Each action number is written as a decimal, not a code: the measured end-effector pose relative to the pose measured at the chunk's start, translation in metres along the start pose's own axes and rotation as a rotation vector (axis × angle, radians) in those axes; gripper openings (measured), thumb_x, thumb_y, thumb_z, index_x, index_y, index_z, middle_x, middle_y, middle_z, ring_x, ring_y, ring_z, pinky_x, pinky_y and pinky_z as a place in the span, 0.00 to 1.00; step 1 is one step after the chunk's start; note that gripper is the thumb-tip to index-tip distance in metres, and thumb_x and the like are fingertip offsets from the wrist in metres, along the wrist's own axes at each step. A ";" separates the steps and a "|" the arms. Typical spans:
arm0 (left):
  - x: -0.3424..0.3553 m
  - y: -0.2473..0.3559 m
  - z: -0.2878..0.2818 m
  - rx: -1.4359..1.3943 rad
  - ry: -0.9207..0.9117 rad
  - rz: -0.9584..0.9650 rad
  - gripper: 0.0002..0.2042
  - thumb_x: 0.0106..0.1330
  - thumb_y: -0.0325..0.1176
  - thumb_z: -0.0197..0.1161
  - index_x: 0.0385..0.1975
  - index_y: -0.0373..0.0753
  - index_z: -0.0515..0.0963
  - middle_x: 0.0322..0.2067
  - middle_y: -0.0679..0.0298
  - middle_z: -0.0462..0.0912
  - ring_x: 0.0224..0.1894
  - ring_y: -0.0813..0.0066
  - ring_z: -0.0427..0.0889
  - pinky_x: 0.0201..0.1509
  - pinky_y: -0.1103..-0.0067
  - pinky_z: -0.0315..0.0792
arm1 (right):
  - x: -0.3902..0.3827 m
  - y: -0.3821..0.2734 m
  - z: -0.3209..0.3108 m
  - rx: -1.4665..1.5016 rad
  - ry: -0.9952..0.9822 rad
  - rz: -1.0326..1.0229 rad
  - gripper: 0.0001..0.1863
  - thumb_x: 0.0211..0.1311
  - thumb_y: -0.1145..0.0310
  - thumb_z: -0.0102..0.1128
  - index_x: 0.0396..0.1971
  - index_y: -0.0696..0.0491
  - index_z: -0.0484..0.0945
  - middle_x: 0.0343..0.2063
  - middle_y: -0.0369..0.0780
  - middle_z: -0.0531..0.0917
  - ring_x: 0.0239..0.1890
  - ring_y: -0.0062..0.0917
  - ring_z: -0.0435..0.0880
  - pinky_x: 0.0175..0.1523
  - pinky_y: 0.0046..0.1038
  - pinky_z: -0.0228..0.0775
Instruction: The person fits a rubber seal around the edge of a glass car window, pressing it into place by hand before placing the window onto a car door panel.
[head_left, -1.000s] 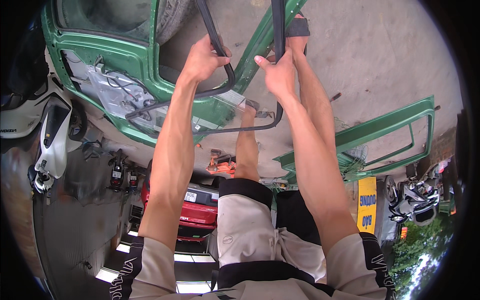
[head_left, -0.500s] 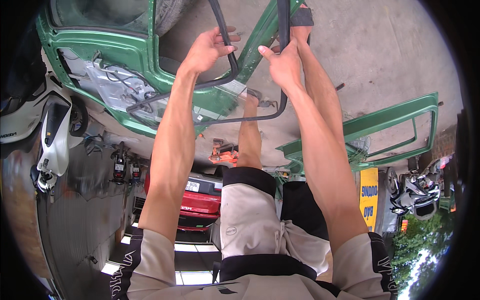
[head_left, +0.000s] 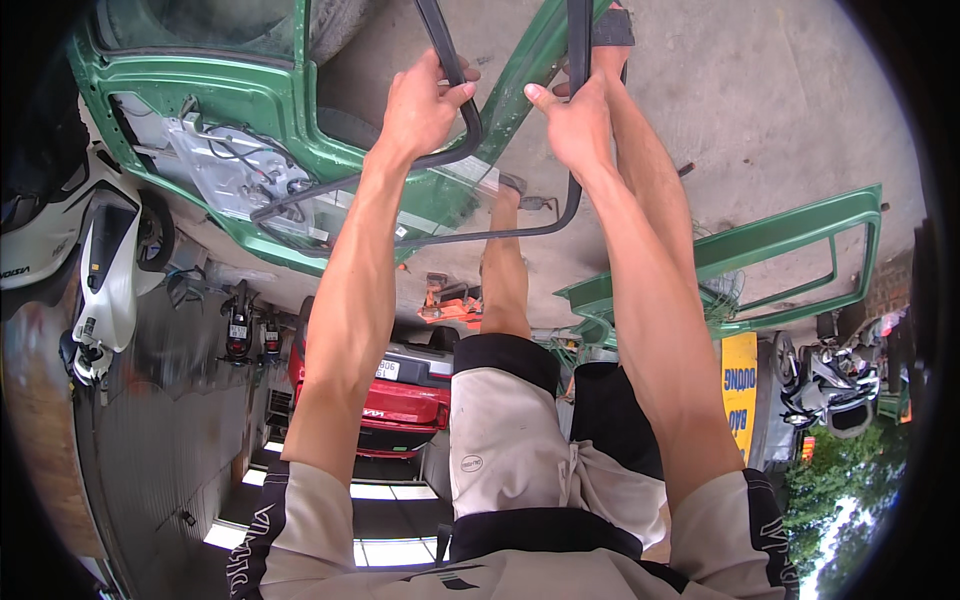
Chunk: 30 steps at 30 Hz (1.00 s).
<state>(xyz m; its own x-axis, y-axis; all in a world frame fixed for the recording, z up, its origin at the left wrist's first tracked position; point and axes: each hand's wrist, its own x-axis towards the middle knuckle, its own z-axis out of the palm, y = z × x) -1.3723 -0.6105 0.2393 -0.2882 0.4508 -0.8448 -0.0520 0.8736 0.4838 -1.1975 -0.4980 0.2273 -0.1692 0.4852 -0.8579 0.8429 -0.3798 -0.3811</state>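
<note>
A black rubber window seal (head_left: 500,235), bent into a long open loop, hangs in front of me. My left hand (head_left: 418,112) is closed around its left upright stretch, thumb on the near side. On the right upright stretch, my right hand (head_left: 578,125) is wrapped with the thumb sticking out to the left. Behind and below the seal lies a green car door (head_left: 345,155) with its inner panel exposed, showing a silvery sheet and wiring. The seal's lower run crosses over the door's edge, apart from my hands.
A second green door frame (head_left: 780,245) lies to the right on the concrete floor (head_left: 760,100). An orange tool (head_left: 450,305) is near my leg. A white motorbike (head_left: 105,265) stands left, a red car (head_left: 405,405) behind, and a yellow sign (head_left: 739,390) right.
Both hands have shifted slightly to the right along with the seal. My left hand's fingers have drawn in closer around its stretch of rubber.
</note>
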 end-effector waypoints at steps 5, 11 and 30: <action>0.002 0.008 0.006 0.332 0.088 -0.026 0.18 0.67 0.35 0.69 0.49 0.29 0.75 0.44 0.48 0.89 0.45 0.49 0.88 0.51 0.62 0.79 | -0.002 -0.005 0.002 -0.020 -0.032 0.037 0.37 0.57 0.60 0.77 0.57 0.63 0.65 0.45 0.50 0.83 0.48 0.44 0.85 0.53 0.41 0.75; 0.017 0.009 0.006 0.156 -0.083 -0.025 0.20 0.69 0.37 0.69 0.49 0.26 0.74 0.39 0.50 0.89 0.40 0.65 0.90 0.46 0.70 0.80 | 0.000 0.002 -0.002 -0.019 -0.002 -0.010 0.37 0.57 0.60 0.77 0.57 0.63 0.65 0.47 0.52 0.82 0.49 0.44 0.84 0.55 0.42 0.74; -0.016 0.008 0.039 -0.046 0.219 -0.030 0.22 0.70 0.40 0.68 0.54 0.30 0.71 0.45 0.46 0.86 0.47 0.53 0.88 0.52 0.64 0.78 | 0.001 -0.001 0.000 0.026 -0.010 -0.009 0.36 0.56 0.61 0.78 0.56 0.61 0.66 0.44 0.50 0.82 0.48 0.44 0.84 0.54 0.42 0.73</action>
<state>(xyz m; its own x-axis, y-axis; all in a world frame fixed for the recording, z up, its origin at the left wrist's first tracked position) -1.3309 -0.6036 0.2484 -0.4867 0.3697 -0.7915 -0.1055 0.8745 0.4734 -1.1986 -0.4967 0.2266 -0.1816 0.4805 -0.8580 0.8281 -0.3959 -0.3970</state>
